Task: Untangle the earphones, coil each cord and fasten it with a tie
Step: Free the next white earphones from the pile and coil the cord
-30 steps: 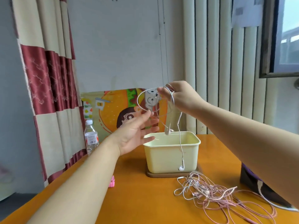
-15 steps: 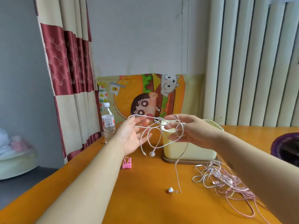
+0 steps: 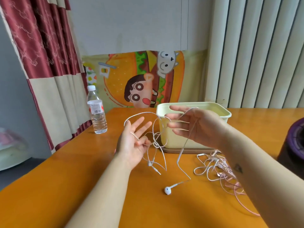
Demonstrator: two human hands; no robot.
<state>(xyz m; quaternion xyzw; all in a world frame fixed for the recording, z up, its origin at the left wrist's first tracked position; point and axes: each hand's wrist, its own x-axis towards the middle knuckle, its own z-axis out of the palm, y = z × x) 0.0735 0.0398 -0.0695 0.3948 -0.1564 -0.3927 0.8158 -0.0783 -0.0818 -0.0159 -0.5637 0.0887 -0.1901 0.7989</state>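
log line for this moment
phase: untangling | left hand: pinches white earphone cord | right hand: cord over fingers | earbud: on table | pink tangle: untouched

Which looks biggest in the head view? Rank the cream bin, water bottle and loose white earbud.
1. Cream bin: clearly largest, though the right hand hides part.
2. Water bottle: at similar depth.
3. Loose white earbud: smallest despite lying nearer the camera.

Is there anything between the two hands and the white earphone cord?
Nothing visible is in the way. The white cord loops over the left hand and drapes across the right hand; one earbud rests on the table.
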